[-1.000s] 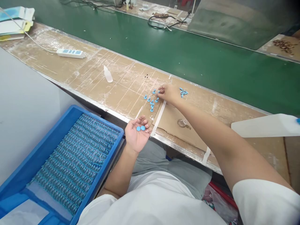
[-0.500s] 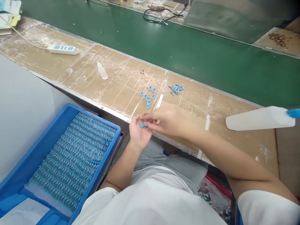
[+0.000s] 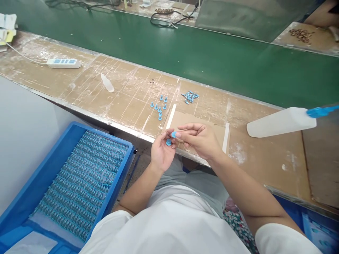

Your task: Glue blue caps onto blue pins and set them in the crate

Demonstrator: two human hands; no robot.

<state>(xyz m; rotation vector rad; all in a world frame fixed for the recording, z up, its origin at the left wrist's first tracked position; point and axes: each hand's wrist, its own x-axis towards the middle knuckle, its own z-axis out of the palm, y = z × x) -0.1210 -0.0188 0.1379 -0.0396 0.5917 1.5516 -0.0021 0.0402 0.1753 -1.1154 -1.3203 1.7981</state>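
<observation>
My left hand [image 3: 162, 154] is palm up over the bench's front edge, fingers curled around a small blue round-headed piece [image 3: 168, 142]. Between thumb and fingertips, my right hand [image 3: 203, 141] pinches another blue disc-shaped piece [image 3: 173, 134], just above the left fingers. Beyond the hands, several blue pegs with round bases [image 3: 159, 110] stand upright on the bench. To their right is a loose pile of small blue parts with shiny ends [image 3: 190, 96]. Any stems of the pieces in my hands are hidden by fingers.
A blue tray [image 3: 129, 150] at left holds many rows of blue parts. On the bench [image 3: 127, 106] lie a small white dropper bottle [image 3: 107, 83], a power strip [image 3: 64, 63] and a large white bottle [image 3: 280, 122]. A green belt [image 3: 148, 46] runs behind.
My right hand has drawn back slightly from the left palm, with a blue disc now visible in its pinch. The camera view has shifted, moving the bench items leftward.
</observation>
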